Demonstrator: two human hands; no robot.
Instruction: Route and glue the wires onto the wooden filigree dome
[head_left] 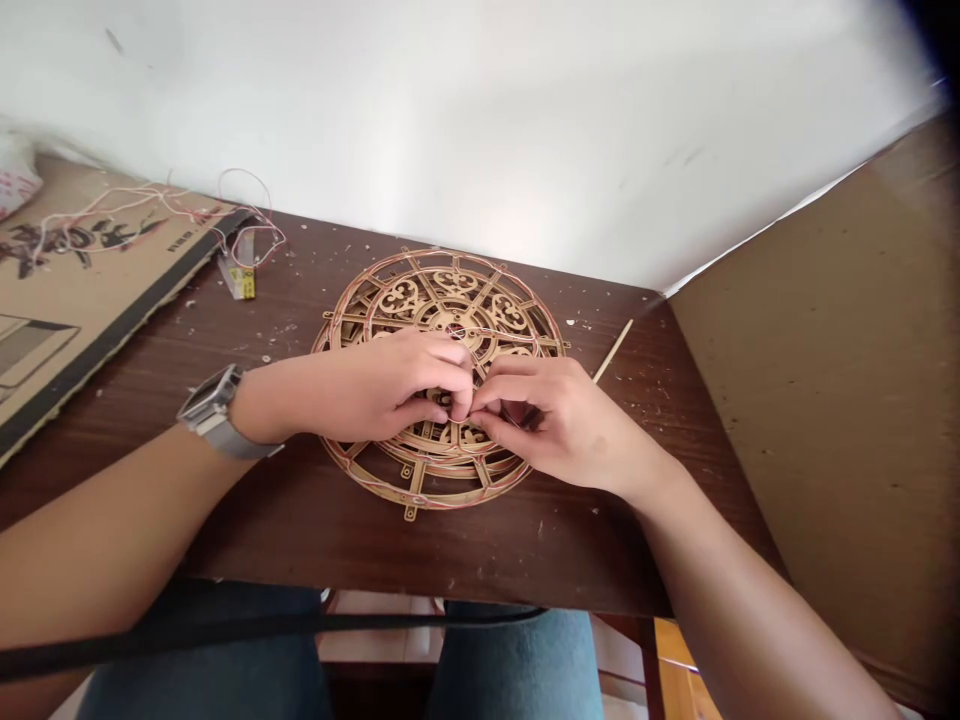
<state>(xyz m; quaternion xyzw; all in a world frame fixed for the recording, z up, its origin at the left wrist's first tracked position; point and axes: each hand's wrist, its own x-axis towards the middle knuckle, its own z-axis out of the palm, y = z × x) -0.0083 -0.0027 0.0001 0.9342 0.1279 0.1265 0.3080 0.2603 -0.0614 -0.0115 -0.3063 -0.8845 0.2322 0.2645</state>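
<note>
A round, tan, wooden-looking openwork frame [433,318] strung with red-and-white wire [491,331] lies on the dark-brown table [285,530], your left hand [420,385] and right hand [562,415] fingertip to fingertip above it; whether they pinch wire is unclear. Likely light, stiff, brittle, it favours a rim hold. A slim, pale stick [613,352] lies toward three o'clock.

The round frame [417,477] is a warm tan, patterned with openwork scrolls and rings, and red and white wires [487,332] line it. Its surface [525,560] is dark brown, speckled with pale flecks. Over by the left edge, the cardboard [142,270] is light brown with a black band and dark printed drawings; a label [243,282] nearby shows bright yellow. Behind the back edge, the wall [450,130] is white. The watch [231,430] is silver-grey, the jeans [517,660] blue.
</note>
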